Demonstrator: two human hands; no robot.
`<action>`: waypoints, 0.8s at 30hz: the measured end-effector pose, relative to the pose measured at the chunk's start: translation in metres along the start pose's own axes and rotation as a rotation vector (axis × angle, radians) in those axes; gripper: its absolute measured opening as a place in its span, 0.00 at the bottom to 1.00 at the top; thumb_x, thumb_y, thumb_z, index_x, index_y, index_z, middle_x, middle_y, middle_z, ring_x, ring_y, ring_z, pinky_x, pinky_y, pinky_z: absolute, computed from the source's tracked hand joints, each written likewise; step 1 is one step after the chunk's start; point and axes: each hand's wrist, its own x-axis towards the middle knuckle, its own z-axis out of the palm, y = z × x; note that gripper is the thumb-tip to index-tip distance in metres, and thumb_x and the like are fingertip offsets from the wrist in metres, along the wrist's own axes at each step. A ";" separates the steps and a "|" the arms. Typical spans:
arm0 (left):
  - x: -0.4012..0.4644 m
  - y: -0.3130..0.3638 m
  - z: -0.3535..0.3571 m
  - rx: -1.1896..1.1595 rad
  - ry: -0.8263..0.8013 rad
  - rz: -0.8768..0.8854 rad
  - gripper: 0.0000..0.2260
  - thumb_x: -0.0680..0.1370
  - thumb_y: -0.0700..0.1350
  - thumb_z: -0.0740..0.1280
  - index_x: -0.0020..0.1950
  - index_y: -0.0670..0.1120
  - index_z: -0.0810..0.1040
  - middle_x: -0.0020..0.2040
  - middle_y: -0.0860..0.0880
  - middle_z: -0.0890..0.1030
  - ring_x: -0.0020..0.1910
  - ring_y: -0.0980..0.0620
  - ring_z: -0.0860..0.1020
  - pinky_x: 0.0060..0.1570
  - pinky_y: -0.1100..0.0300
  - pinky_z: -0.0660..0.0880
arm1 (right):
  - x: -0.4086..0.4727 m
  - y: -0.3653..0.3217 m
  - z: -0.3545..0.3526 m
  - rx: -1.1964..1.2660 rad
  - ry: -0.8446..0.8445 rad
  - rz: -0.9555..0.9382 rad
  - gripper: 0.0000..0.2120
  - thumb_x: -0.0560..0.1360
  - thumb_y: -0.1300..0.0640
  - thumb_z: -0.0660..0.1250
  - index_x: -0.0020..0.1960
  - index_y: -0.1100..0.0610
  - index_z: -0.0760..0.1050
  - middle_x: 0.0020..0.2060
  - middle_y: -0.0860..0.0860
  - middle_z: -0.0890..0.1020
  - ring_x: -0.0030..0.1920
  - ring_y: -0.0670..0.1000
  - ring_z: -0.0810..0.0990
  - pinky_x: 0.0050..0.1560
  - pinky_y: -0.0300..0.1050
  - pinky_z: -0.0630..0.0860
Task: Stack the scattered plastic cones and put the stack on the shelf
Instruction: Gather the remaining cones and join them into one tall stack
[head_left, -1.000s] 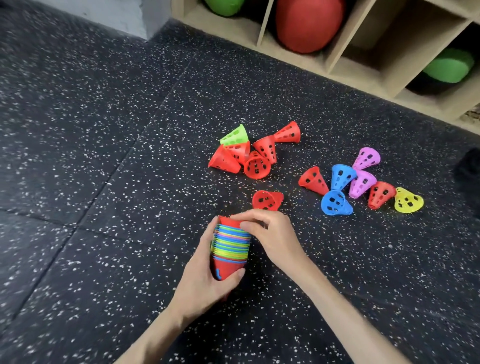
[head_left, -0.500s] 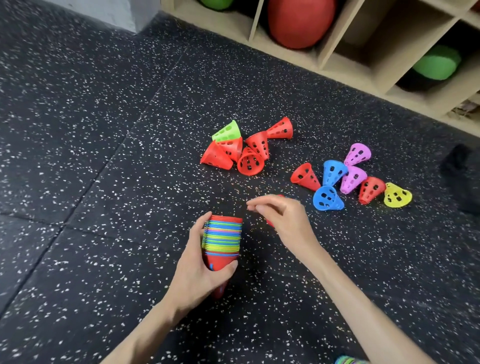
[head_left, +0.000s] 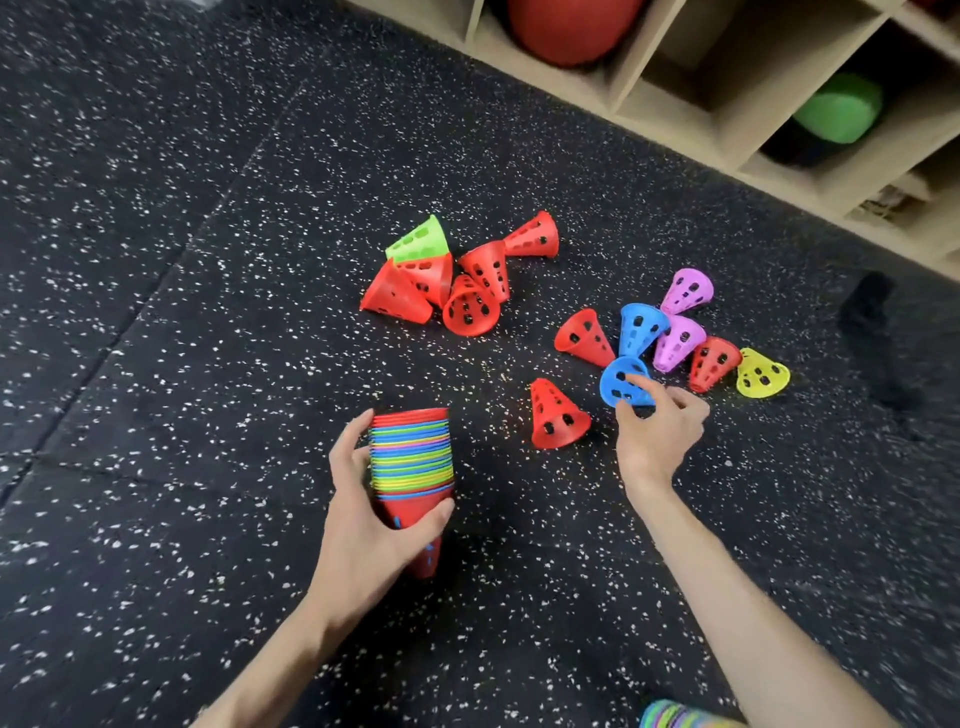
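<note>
- The left hand (head_left: 371, 525) gripped the nested stack of cones (head_left: 411, 467), held above the speckled floor (head_left: 156, 364).
- The right hand (head_left: 655, 431), fingers curled, pinched a fallen blue cone (head_left: 621, 382) beside a lone red cone (head_left: 556, 415).
- Other cones lay scattered before the wooden shelf (head_left: 727, 130).
</note>
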 end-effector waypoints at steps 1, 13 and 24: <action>0.000 0.000 0.000 -0.005 0.001 0.001 0.49 0.64 0.55 0.80 0.77 0.64 0.55 0.61 0.59 0.79 0.58 0.50 0.83 0.63 0.46 0.78 | 0.001 0.003 0.001 -0.023 -0.034 0.029 0.17 0.76 0.65 0.72 0.62 0.51 0.82 0.67 0.54 0.67 0.65 0.57 0.67 0.56 0.42 0.67; 0.000 0.000 -0.002 -0.008 -0.015 0.004 0.49 0.65 0.55 0.80 0.79 0.62 0.54 0.64 0.58 0.78 0.60 0.49 0.82 0.62 0.49 0.78 | 0.000 0.003 -0.001 -0.121 -0.035 -0.066 0.25 0.75 0.58 0.75 0.71 0.55 0.73 0.65 0.55 0.73 0.62 0.58 0.73 0.62 0.45 0.68; 0.001 0.012 -0.001 -0.198 0.170 -0.067 0.46 0.65 0.51 0.81 0.76 0.63 0.56 0.66 0.48 0.77 0.56 0.49 0.84 0.58 0.53 0.81 | -0.081 -0.071 -0.043 0.404 -0.084 -0.170 0.06 0.77 0.55 0.73 0.53 0.50 0.78 0.55 0.48 0.74 0.47 0.30 0.76 0.47 0.26 0.72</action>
